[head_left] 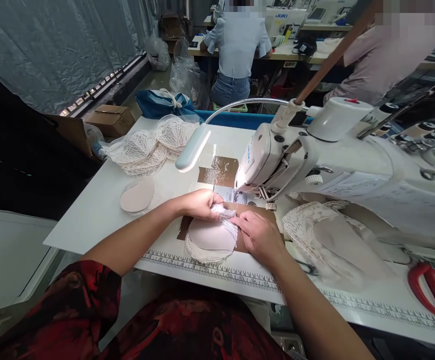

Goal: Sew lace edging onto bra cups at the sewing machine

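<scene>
Fabric cup [210, 235] — beige with white openwork.

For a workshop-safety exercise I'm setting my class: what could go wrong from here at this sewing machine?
Fingers could get hurt: the left hand and right hand are at the lace-edged piece, close to the needle area.
The piece might crease or slip, since its upper edge is bunched between the fingers.
The right forearm might brush the nearby lace pile and disturb it.
</scene>
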`<action>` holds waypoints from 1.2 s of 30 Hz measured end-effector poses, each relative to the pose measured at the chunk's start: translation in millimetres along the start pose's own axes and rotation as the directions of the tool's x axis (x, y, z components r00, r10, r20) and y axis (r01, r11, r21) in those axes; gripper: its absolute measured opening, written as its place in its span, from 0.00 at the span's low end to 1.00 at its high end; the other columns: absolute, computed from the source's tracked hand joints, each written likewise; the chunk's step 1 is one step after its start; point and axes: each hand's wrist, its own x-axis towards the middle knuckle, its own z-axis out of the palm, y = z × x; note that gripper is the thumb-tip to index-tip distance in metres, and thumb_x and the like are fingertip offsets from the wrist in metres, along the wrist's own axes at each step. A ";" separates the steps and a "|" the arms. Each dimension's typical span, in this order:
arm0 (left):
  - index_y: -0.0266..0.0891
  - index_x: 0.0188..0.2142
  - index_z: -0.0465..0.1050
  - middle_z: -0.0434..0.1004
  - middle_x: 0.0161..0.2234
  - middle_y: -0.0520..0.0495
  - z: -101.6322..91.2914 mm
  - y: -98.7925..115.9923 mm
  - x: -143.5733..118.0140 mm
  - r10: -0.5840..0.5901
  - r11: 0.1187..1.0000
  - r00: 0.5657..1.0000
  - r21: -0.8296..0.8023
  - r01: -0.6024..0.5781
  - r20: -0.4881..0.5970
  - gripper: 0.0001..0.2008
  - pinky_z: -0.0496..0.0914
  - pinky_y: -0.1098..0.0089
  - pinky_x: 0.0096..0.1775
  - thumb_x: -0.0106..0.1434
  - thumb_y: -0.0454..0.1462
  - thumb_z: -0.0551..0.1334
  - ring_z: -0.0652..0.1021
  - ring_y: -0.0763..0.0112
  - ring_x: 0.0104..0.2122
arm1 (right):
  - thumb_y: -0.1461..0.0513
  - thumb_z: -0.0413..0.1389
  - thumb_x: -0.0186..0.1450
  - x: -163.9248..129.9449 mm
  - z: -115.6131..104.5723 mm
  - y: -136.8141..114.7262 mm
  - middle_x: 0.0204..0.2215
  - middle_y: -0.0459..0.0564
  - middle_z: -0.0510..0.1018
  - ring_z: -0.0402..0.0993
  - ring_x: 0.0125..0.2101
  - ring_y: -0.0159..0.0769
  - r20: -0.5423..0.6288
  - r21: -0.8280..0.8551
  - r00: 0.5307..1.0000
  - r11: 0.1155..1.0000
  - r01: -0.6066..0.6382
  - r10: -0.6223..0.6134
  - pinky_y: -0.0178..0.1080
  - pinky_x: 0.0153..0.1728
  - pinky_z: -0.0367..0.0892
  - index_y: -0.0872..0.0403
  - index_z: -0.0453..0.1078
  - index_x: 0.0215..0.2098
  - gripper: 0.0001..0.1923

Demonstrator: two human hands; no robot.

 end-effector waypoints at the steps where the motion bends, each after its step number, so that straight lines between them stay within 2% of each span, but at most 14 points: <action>1: 0.35 0.27 0.71 0.71 0.27 0.52 -0.8 -0.6 -0.6 0.048 0.993 0.999 -0.104 -0.046 0.017 0.07 0.61 0.75 0.26 0.52 0.37 0.66 0.71 0.74 0.26 | 0.69 0.46 0.64 0.0 -0.5 0.0 0.31 0.51 0.74 0.67 0.34 0.35 0.003 0.010 1.000 1.000 -0.003 0.002 0.35 0.33 0.60 0.53 0.76 0.46 0.19; 3: 0.35 0.24 0.67 0.69 0.25 0.52 -2.7 -3.2 -2.4 0.084 0.961 0.996 -0.265 -0.077 0.014 0.11 0.61 0.75 0.25 0.51 0.38 0.67 0.69 0.75 0.25 | 0.69 0.46 0.65 0.3 -1.3 0.0 0.31 0.50 0.74 0.67 0.34 0.35 0.003 0.035 1.000 0.999 -0.009 0.009 0.35 0.33 0.60 0.53 0.76 0.45 0.19; 5: 0.37 0.21 0.60 0.62 0.21 0.56 -5.6 -7.7 -4.7 0.023 0.937 1.000 -0.349 -0.028 -0.019 0.17 0.57 0.76 0.23 0.50 0.40 0.68 0.65 0.78 0.21 | 0.70 0.46 0.64 0.5 -1.7 0.0 0.32 0.51 0.74 0.67 0.34 0.35 -0.002 0.061 1.000 0.998 -0.017 0.017 0.35 0.33 0.61 0.53 0.76 0.45 0.19; 8: 0.39 0.20 0.52 0.56 0.19 0.58 -13.0 -14.9 -10.8 -0.090 0.939 0.980 -0.342 0.025 -0.177 0.20 0.54 0.76 0.22 0.51 0.39 0.67 0.61 0.81 0.19 | 0.71 0.47 0.63 0.3 -1.8 -0.5 0.31 0.50 0.73 0.67 0.33 0.35 -0.003 0.071 1.000 0.997 -0.024 0.024 0.35 0.33 0.61 0.53 0.76 0.44 0.19; 11: 0.39 0.22 0.56 0.59 0.20 0.57 -18.8 -14.0 -22.6 -0.121 0.991 0.888 -0.103 0.084 -0.443 0.13 0.56 0.75 0.23 0.54 0.36 0.62 0.61 0.80 0.19 | 0.71 0.46 0.64 -0.2 -2.0 -2.1 0.29 0.50 0.73 0.67 0.32 0.35 -0.019 0.063 0.999 0.998 -0.025 0.026 0.35 0.32 0.60 0.53 0.76 0.43 0.19; 13: 0.39 0.26 0.62 0.64 0.21 0.55 -15.9 -6.7 -31.6 -0.038 0.986 0.797 0.107 0.128 -0.603 0.06 0.60 0.74 0.25 0.58 0.35 0.59 0.65 0.78 0.21 | 0.70 0.46 0.65 -0.5 -2.2 -3.4 0.30 0.50 0.74 0.67 0.33 0.35 -0.042 0.066 0.999 0.998 -0.021 0.024 0.35 0.33 0.60 0.54 0.77 0.41 0.18; 14: 0.38 0.29 0.65 0.68 0.24 0.53 -11.4 -1.8 -35.1 0.021 0.974 0.774 0.187 0.126 -0.633 0.04 0.63 0.74 0.27 0.60 0.35 0.58 0.68 0.76 0.23 | 0.70 0.46 0.65 -0.8 -2.3 -3.8 0.30 0.51 0.75 0.68 0.33 0.35 -0.052 0.068 0.998 0.998 -0.019 0.023 0.35 0.33 0.61 0.54 0.77 0.41 0.18; 15: 0.38 0.32 0.68 0.72 0.28 0.51 -4.8 3.2 -37.4 0.082 0.962 0.776 0.253 0.103 -0.626 0.04 0.67 0.72 0.30 0.62 0.36 0.57 0.71 0.73 0.27 | 0.69 0.46 0.65 -1.1 -2.4 -4.0 0.31 0.51 0.75 0.68 0.33 0.35 -0.057 0.067 0.998 0.998 -0.017 0.021 0.36 0.33 0.61 0.54 0.77 0.41 0.18; 16: 0.38 0.35 0.70 0.75 0.32 0.48 3.5 7.6 -38.2 0.136 0.948 0.807 0.312 0.062 -0.575 0.06 0.70 0.70 0.35 0.64 0.36 0.56 0.74 0.71 0.32 | 0.69 0.46 0.65 -1.6 -2.5 -3.8 0.31 0.51 0.76 0.69 0.33 0.35 -0.059 0.068 0.998 0.998 -0.015 0.019 0.36 0.34 0.61 0.54 0.77 0.41 0.17; 19: 0.34 0.44 0.73 0.76 0.47 0.39 31.7 13.5 -32.1 0.245 0.864 0.919 0.499 -0.062 -0.310 0.12 0.71 0.60 0.50 0.63 0.36 0.58 0.75 0.60 0.48 | 0.69 0.47 0.62 -3.5 -3.0 -1.1 0.32 0.49 0.77 0.70 0.33 0.35 -0.073 0.067 0.996 0.997 -0.050 0.055 0.36 0.34 0.61 0.54 0.76 0.37 0.16; 22: 0.30 0.50 0.72 0.68 0.57 0.33 50.8 10.1 -20.9 0.267 0.801 0.950 0.585 -0.127 -0.160 0.18 0.65 0.55 0.58 0.62 0.36 0.61 0.69 0.53 0.57 | 0.70 0.47 0.62 -4.3 -3.6 2.5 0.35 0.50 0.79 0.72 0.35 0.36 -0.128 0.038 0.983 0.992 -0.124 0.128 0.36 0.36 0.62 0.55 0.76 0.37 0.16; 25: 0.28 0.53 0.70 0.66 0.59 0.33 53.4 6.4 -13.9 0.291 0.786 0.953 0.589 -0.187 -0.085 0.20 0.63 0.57 0.60 0.63 0.36 0.60 0.67 0.54 0.59 | 0.70 0.46 0.63 -2.5 -4.1 2.4 0.38 0.51 0.78 0.71 0.39 0.39 -0.083 -0.059 0.987 0.988 -0.140 0.135 0.38 0.38 0.61 0.55 0.74 0.49 0.21; 29: 0.29 0.56 0.66 0.67 0.58 0.33 45.8 6.2 -10.8 0.300 0.754 0.947 0.637 -0.163 -0.113 0.22 0.68 0.56 0.55 0.63 0.36 0.59 0.70 0.54 0.56 | 0.68 0.46 0.65 0.8 -3.6 -2.6 0.36 0.52 0.77 0.69 0.36 0.41 0.036 -0.220 0.984 0.962 -0.164 0.176 0.40 0.35 0.57 0.50 0.72 0.53 0.22; 36: 0.29 0.55 0.67 0.67 0.57 0.33 38.5 0.0 -1.2 0.304 0.698 0.945 0.704 -0.132 -0.124 0.22 0.70 0.54 0.53 0.65 0.40 0.58 0.70 0.51 0.54 | 0.68 0.48 0.65 2.8 -0.2 -5.6 0.35 0.51 0.76 0.67 0.35 0.40 0.011 -0.282 0.971 0.933 -0.225 0.238 0.40 0.34 0.55 0.49 0.71 0.54 0.22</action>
